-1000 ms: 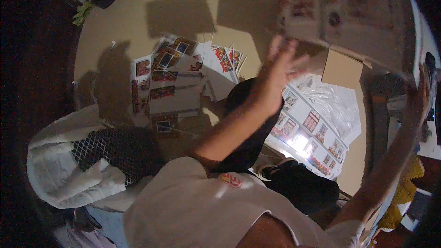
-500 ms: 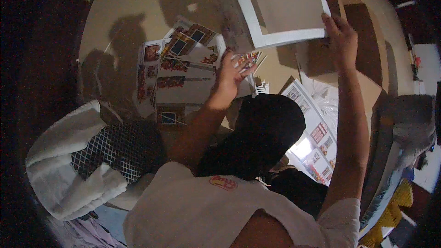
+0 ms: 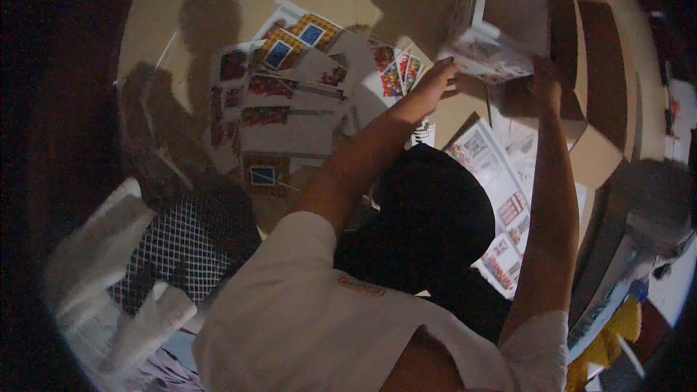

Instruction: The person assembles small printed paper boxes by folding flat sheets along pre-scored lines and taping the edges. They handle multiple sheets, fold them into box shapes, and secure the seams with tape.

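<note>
A box-shaped frame [image 3: 479, 25] with white edges and a printed, colourful lower face is held up at the far right of the table. My right hand [image 3: 546, 83] grips its near right corner, in shadow. By its lower left corner is my left hand [image 3: 432, 88], fingers apart; whether the fingertips touch the frame I cannot tell. Printed sheets [image 3: 290, 94] with pictures of windows and flowers lie overlapping to the left of that hand. Small colourful printed pieces [image 3: 399, 72] lie just beyond the left wrist.
An open brown cardboard box [image 3: 610, 80] stands at the right. A printed instruction sheet [image 3: 501, 189] lies with clear plastic [image 3: 517, 141] below my right hand. A dark rounded shape [image 3: 435, 203] blocks the middle. A mesh-backed chair [image 3: 181, 247] with white cloth is at lower left.
The frame has moved right and turned, so its printed face now shows. My left hand has shifted right with it. My right hand has moved slightly nearer.
</note>
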Demonstrator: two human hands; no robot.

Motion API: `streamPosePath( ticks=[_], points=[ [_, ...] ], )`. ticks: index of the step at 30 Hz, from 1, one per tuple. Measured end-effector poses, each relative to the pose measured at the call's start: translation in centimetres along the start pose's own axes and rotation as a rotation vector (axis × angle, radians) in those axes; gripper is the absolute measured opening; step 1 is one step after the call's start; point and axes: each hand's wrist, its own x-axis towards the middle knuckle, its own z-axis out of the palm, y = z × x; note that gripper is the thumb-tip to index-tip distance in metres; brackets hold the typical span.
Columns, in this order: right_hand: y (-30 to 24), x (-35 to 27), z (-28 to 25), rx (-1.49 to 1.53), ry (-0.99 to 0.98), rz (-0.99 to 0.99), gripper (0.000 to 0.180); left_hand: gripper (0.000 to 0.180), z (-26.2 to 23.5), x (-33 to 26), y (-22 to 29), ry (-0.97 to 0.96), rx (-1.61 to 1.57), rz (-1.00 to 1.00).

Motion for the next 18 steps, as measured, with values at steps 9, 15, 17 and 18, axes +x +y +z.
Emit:
streamPosePath(
  ticks=[9,15,17,18],
  points=[
    [-12.4,-3.4,-5.0,0.611,0.314,0.164,0.039,0.045,-12.1,-4.6,-6.7,-0.37,0.949,0.375],
    [-16.6,-19.5,-1.1,0.757,-0.042,0.508,0.034,0.037,-16.1,-7.4,-12.0,-0.224,1.1,0.201],
    [-17.5,-27.6,0.8,0.749,-0.365,0.677,0.036,0.036,-17.8,-6.5,-13.8,-0.262,1.311,0.265],
    [-18.3,-31.5,1.8,0.81,-0.508,0.876,0.037,0.036,-17.0,-6.3,-14.0,-0.117,1.049,0.067]
  ],
)
